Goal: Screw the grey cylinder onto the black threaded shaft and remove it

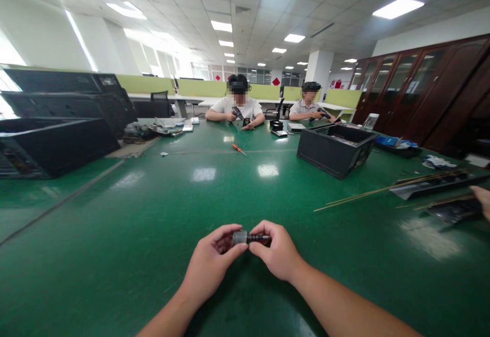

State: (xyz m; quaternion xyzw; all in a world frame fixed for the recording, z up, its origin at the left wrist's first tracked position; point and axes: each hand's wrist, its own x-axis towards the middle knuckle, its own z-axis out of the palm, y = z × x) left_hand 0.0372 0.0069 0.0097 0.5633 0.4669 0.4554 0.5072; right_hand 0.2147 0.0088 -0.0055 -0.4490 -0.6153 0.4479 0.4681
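Just above the green tabletop I hold a small part between my hands, a grey metal cylinder (pixel 239 238) with a dark, ridged shaft (pixel 257 237) standing out of its right end. The thumb and fingers of my left hand (pixel 210 260) are closed around the cylinder. My right hand (pixel 277 253) pinches the shaft, its thumb close to where shaft and cylinder meet. The part lies roughly level, and my fingers cover some of it. Its exact kind is too small to make out.
A black computer case (pixel 321 148) and thin brass-coloured rods (pixel 356 198) lie to the right, where another person's hand (pixel 483 199) reaches in. An orange screwdriver (pixel 238 148) lies ahead. More cases (pixel 76 148) stand left. Two people (pixel 235 106) work across the green table (pixel 153 214).
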